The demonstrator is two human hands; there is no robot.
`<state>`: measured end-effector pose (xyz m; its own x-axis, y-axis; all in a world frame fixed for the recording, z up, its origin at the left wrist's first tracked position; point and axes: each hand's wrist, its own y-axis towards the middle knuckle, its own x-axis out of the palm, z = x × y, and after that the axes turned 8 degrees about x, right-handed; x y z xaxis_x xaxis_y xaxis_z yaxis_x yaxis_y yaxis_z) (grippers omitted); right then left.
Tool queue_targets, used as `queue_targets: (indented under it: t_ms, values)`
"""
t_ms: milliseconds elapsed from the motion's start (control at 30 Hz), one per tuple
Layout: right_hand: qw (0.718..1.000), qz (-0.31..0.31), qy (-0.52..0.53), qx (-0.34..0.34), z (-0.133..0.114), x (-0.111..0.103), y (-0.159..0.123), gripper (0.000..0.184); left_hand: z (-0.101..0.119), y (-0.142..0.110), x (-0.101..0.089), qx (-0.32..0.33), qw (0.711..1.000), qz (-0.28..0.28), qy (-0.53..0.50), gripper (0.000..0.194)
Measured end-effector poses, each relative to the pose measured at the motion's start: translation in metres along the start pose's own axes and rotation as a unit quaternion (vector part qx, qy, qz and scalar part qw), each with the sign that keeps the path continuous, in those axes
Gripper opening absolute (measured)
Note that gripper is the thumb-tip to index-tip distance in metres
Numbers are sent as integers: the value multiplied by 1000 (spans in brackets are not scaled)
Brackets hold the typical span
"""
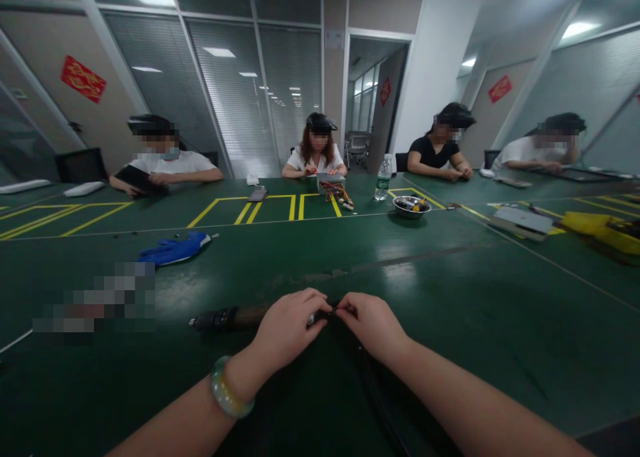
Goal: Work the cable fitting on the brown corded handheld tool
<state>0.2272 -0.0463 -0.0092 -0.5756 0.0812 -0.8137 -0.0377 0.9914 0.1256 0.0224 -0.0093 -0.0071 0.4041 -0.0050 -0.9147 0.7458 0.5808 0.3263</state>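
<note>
A straight electric screwdriver [249, 317] lies on the green table, its silver tip and black collar pointing left. Its brownish body runs under my left hand [291, 320], whose fingers curl closed around the rear end. Close beside it, my right hand [367, 320] is closed in a pinch at the end of a black cable [373, 383]. That cable trails down toward the near table edge. The fingertips of both hands almost meet, and they hide the joint between tool and cable. A green bead-like bangle [231, 387] circles my left wrist.
A blue glove [175, 249] rests on the left. Farther back stand a water bottle [383, 177], a metal bowl [411, 207] of small parts, and a grey box [331, 182] with coloured wires. A yellow item [600, 230] is far right. Several people sit across the table.
</note>
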Motion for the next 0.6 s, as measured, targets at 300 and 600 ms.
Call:
queue_targets:
  t_ms: [300,600]
  values:
    - [998,17,-60,-16,-3,3,-1,10,2,0,-1,12,1000,1,4,22]
    - [994,38,-94,-29,-10,3,-5,13,3,0,-2,22,999,-19,18,19]
